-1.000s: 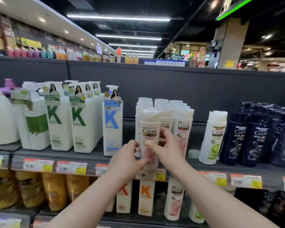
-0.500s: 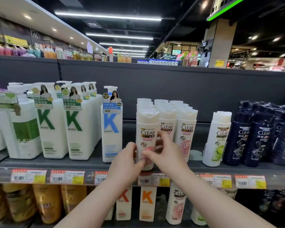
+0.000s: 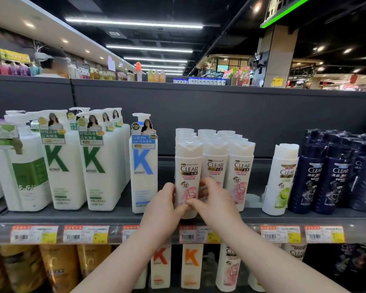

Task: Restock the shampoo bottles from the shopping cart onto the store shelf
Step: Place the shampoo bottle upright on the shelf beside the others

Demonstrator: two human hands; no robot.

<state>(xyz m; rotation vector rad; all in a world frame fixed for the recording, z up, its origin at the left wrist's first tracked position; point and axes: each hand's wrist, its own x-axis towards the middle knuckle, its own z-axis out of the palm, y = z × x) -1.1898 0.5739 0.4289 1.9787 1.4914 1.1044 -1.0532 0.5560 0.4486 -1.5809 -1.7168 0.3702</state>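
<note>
Upright pink CLEAR bottle (image 3: 188, 166) gripped between left hand (image 3: 161, 212), right hand (image 3: 218, 208) fingers (image 3: 208, 181).

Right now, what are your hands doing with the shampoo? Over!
Copy: left hand, right hand both gripping pink CLEAR bottle low down. Bottle upright at shelf edge. Neighbour bottle close on its right.

Lighting: bright, even; ceiling strip lights (image 3: 133, 23) overhead, green strip (image 3: 287, 11) upper right. Gold bottles (image 3: 57, 267) below dim, shadowed. Focus: front shampoo bottle (image 3: 188, 166) label sharp; far aisle soft. Distortion: wide-angle bowing at edges; price tags (image 3: 86, 234) slightly blurred; leftmost pump bottle (image 3: 23, 166) smeared.
</note>
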